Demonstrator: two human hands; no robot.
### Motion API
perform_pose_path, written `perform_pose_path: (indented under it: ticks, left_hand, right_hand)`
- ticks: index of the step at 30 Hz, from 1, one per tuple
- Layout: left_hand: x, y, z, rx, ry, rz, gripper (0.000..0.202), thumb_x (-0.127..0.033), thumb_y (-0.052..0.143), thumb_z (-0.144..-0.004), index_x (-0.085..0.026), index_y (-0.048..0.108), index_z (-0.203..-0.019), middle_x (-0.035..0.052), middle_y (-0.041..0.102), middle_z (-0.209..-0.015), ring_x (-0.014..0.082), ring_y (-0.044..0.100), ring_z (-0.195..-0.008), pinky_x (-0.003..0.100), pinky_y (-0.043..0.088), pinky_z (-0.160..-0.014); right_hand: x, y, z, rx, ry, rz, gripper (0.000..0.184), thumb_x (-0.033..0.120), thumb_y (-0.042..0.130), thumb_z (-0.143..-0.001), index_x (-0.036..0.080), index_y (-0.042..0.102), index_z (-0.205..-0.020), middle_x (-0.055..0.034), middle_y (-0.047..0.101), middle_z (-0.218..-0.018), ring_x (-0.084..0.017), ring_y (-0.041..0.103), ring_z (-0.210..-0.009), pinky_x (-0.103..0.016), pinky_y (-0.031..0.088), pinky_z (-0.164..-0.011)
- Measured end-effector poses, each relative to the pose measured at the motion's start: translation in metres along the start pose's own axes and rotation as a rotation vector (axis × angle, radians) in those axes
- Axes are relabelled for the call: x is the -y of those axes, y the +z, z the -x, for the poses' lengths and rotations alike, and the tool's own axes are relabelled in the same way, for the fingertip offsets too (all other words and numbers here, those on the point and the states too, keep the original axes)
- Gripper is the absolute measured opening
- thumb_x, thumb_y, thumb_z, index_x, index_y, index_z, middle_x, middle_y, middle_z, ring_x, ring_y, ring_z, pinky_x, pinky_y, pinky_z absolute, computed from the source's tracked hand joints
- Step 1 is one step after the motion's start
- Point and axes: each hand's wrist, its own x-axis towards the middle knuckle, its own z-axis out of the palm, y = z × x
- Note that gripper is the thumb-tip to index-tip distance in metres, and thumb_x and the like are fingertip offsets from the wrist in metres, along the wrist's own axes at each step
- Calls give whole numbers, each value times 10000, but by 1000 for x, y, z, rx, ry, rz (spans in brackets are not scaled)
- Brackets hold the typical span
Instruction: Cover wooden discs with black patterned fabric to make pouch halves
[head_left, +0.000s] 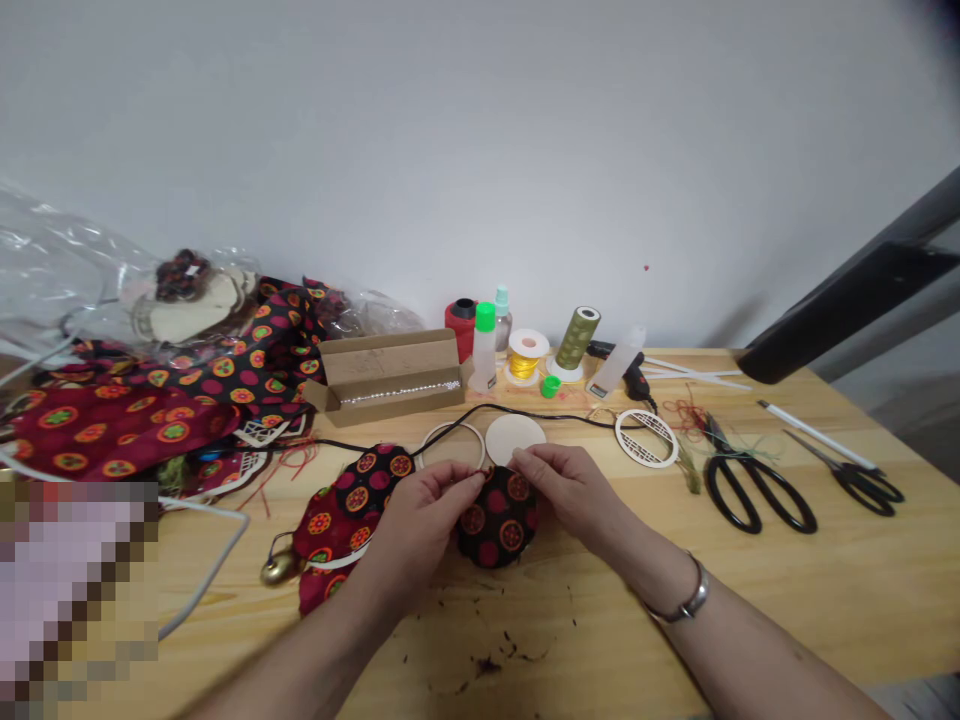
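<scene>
Between my two hands is a round piece of dark patterned fabric, held up by its top edge. My left hand pinches its upper left edge, and my right hand pinches the upper right. Just behind the fingers lie a plain pale disc and a thin pale ring. Left of my left hand, partly hidden by it, are pieces of black and red patterned fabric with a brass bell beside them.
An open cardboard box stands behind, near glue bottles, yellow cord and green thread. To the right lie a cut-out disc, large scissors and smaller scissors. Patterned cloth is heaped left.
</scene>
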Motion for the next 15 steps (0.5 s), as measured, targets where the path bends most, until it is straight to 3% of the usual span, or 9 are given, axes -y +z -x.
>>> perform_pose_path:
  ticks: [6,15]
  left_hand:
    - [4,-2,-1,4,-17,78,227,-340,750,-638,-146,671,-726,3,669,-643,116,554,-583,217,401,-573]
    - [3,1,2,86,-69,-3,310,-413,751,-631,-133,659,-728,4,644,-608,110,536,-533,212,374,-522]
  right_hand:
    - [3,1,1,5,30,-33,336,488,699,-657,161,623,-652,19,560,-593,-96,438,-535,-227,359,-493]
    - [4,2,5,62,59,58,307,462,675,-687,167,616,-628,27,527,-527,-88,420,-461,-214,329,-425]
